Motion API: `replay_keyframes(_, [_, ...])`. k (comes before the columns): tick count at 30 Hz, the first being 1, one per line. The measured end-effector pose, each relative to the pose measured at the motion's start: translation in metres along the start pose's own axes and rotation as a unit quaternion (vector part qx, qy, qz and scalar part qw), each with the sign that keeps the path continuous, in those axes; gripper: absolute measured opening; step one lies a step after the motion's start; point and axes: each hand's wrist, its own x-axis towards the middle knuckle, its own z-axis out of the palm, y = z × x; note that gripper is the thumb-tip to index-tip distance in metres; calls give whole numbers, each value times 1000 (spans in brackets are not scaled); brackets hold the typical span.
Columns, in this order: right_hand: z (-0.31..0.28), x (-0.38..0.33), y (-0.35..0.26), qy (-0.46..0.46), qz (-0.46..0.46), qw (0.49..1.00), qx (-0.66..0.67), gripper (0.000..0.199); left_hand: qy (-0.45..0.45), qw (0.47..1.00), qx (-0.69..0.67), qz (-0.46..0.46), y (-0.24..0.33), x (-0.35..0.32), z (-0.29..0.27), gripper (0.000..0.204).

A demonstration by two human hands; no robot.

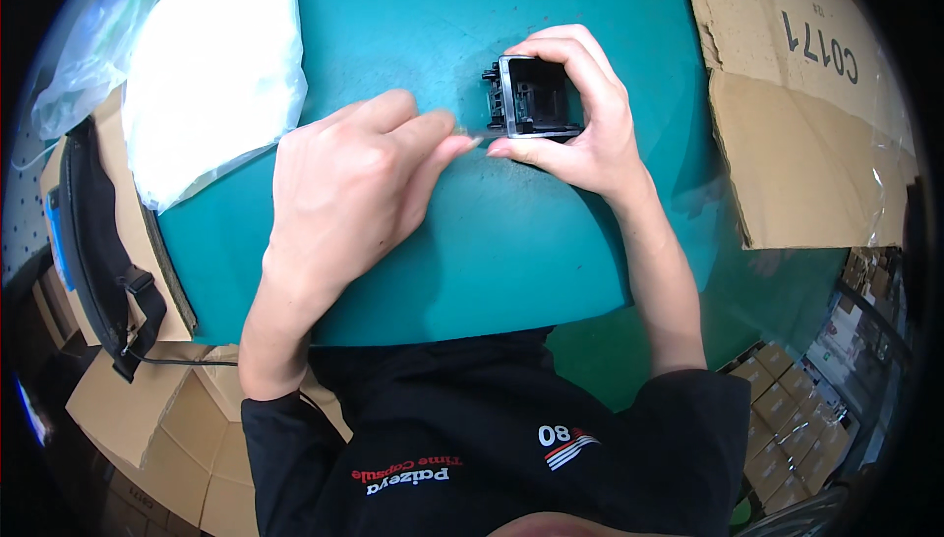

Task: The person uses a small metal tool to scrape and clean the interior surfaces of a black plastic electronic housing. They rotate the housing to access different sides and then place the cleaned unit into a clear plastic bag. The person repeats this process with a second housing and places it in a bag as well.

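Note:
A black box-shaped plastic housing (544, 94) is held above the green mat, its hollow side facing up and a pale clear rim around the opening. Small black clips and pegs stick out along its left side. My right hand (590, 114) wraps round it from the right, fingers along the far edge and thumb along the near one. Just left of the housing, my left hand (369, 163) is closed in a pinch. A thin, clear-looking sliver runs from its fingertips to the housing's near left corner; blur hides what it is.
The green mat (472, 271) covers the table. White plastic bags (221, 75) lie at the far left, beside a black strap bag (93, 232) on cardboard. A large cardboard box (796, 144) stands at the right. An open carton (187, 439) sits below the table's left edge.

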Motion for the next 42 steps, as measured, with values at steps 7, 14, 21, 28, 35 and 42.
replay_keyframes(7, [-2, -1, 1, -4, 8, 1000, -11, 69, 0, 1000, -10, 2, 0, 1, 0, 11])
replay_keyframes(14, [-1, -1, 1, 1, 0, 1000, -7, 69, -36, 999, 28, -17, 9, -1, -5, 14])
replay_keyframes(21, [-1, -2, 1, 1, -11, 1000, -10, 70, -41, 998, 31, -28, 13, 1, -7, 14])
replay_keyframes(28, [-1, -1, 0, 3, -6, 1000, -10, 68, -30, 999, 38, -13, 11, 2, -5, 15])
replay_keyframes(35, [1, -2, 1, 6, 5, 1000, -12, 66, 17, 999, 36, 7, 5, 5, 3, 11])
replay_keyframes(42, [2, -6, -2, 28, 76, 997, 13, 72, 10, 1000, 28, -10, 3, 5, 2, 15])
